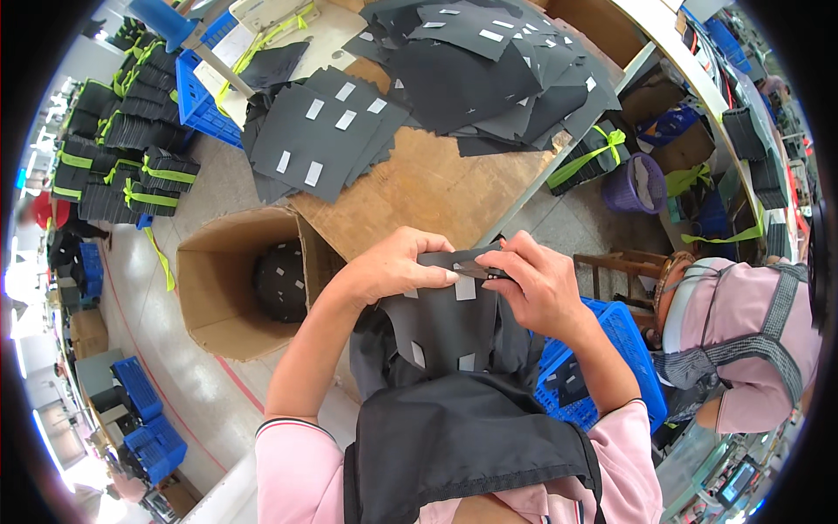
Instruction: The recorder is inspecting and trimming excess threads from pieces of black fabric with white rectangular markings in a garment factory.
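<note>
A black sheet piece (443, 321) with white rectangular patches hangs in front of my body, over my lap. My left hand (400, 265) pinches its upper edge between thumb and fingers. My right hand (539, 281) is closed on small thread snips (471, 266), whose metal blades point left against the sheet's top edge, close to my left thumb. The snips' handle is mostly hidden by my fingers. Just beyond my hands, a stack of similar black pieces (327, 131) lies on the wooden tabletop (428, 179).
A larger heap of black pieces (471, 79) covers the table's far side. At left stands an open cardboard box (236, 332) with black pieces inside. A blue crate (628, 349) sits by my right arm. A person (742, 341) in pink is at right, near a purple basket (635, 183).
</note>
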A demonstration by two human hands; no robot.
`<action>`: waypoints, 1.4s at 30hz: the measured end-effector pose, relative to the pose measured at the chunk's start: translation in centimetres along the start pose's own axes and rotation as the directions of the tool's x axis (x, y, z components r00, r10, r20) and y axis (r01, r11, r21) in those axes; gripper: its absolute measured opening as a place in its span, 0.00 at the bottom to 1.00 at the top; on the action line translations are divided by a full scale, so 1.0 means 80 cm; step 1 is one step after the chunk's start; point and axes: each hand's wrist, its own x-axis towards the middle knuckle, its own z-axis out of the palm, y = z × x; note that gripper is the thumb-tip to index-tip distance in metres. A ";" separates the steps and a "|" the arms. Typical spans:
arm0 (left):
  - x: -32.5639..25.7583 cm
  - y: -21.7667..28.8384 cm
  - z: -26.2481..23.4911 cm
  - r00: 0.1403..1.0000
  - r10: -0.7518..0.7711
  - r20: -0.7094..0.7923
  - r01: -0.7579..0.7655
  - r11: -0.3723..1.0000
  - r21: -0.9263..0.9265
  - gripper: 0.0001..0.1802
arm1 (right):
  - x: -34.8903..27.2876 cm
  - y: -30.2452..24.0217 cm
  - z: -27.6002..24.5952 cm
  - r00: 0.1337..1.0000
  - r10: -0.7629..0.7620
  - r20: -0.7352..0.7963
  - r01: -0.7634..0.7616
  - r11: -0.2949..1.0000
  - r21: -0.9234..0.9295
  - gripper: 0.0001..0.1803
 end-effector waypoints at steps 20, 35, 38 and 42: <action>0.002 -0.003 0.005 0.999 -0.051 -0.017 0.051 0.998 -0.033 0.14 | -0.003 0.011 -0.018 0.996 -0.062 0.057 0.060 0.998 0.033 0.16; 0.002 0.004 0.003 0.996 -0.089 0.023 0.088 0.996 0.023 0.15 | 0.006 0.029 -0.021 0.993 -0.089 0.083 0.082 0.992 0.092 0.15; 0.004 0.000 0.003 0.996 -0.083 0.032 0.083 0.997 -0.004 0.15 | 0.007 0.023 -0.018 0.997 -0.063 0.049 0.057 0.990 0.130 0.15; 0.004 -0.005 0.002 0.998 -0.051 0.033 0.050 0.999 0.009 0.15 | 0.000 0.022 -0.007 0.999 -0.037 0.023 0.034 0.992 0.123 0.16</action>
